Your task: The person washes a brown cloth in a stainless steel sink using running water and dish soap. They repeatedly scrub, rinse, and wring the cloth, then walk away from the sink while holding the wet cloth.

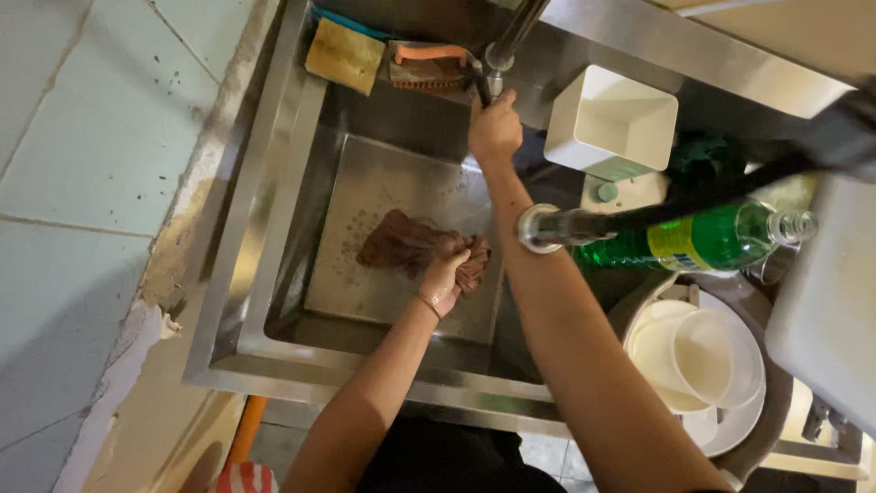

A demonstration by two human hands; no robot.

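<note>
My left hand is down in the steel sink, closed on a wet brown cloth that lies on the sink floor. My right hand reaches to the back of the sink and grips the tap handle just below the metal tap pipe. Both forearms stretch from the bottom of the view into the basin.
A yellow sponge and an orange-handled brush rest on the back ledge. A white square container, a green bottle and a bowl of white dishes stand at the right. A hose nozzle crosses above my right arm.
</note>
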